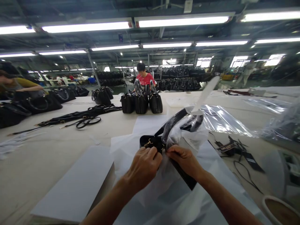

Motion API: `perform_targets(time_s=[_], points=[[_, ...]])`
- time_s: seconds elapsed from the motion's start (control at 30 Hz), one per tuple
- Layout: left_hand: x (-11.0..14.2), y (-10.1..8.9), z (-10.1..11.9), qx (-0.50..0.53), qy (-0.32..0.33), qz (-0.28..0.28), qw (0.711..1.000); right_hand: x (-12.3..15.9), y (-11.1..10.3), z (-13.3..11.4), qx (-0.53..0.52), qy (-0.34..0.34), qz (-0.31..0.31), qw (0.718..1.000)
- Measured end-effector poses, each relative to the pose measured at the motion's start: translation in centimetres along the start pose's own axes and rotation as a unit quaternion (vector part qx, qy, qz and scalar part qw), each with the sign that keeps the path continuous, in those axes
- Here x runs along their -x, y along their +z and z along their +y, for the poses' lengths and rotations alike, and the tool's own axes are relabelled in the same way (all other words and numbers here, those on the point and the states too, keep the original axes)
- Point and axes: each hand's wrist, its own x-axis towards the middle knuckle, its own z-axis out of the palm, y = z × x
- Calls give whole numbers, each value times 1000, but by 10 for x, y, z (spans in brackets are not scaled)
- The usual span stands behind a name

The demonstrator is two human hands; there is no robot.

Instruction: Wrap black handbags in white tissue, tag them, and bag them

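A black handbag [185, 175] lies tilted on white tissue paper in front of me, gold clasps at its top edge. Its handles [172, 125] are wrapped in clear plastic, with a white strip [207, 93] standing up from them. My left hand [145, 165] is closed, its curled fingers gripping the bag's upper edge beside the gold hardware. Close by on the right, my right hand [184, 159] pinches the plastic wrap [166, 156] at the foot of a handle. The fingertips of both hands are partly hidden.
White sheets [77, 184] lie to the left. Black straps [82, 115] and finished handbags [142, 103] stand farther back. At right are clear plastic sleeves [225, 120], black hang tags [236, 150] and a round-rimmed container [281, 209]. Co-workers [146, 76] stand across and left.
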Motion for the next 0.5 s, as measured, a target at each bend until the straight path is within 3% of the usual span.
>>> perform_targets(time_s=[0.1, 0.2, 0.4, 0.5], points=[[7, 5, 9, -34, 41, 49, 997, 13, 1, -1, -104, 62, -9, 993], [12, 10, 8, -46, 51, 70, 995, 21, 3, 1, -249, 142, -29, 958], [19, 12, 15, -9, 33, 24, 999, 33, 14, 2, -428, 214, -60, 876], [23, 12, 22, 81, -35, 10, 996, 41, 22, 2, -474, 230, -118, 842]])
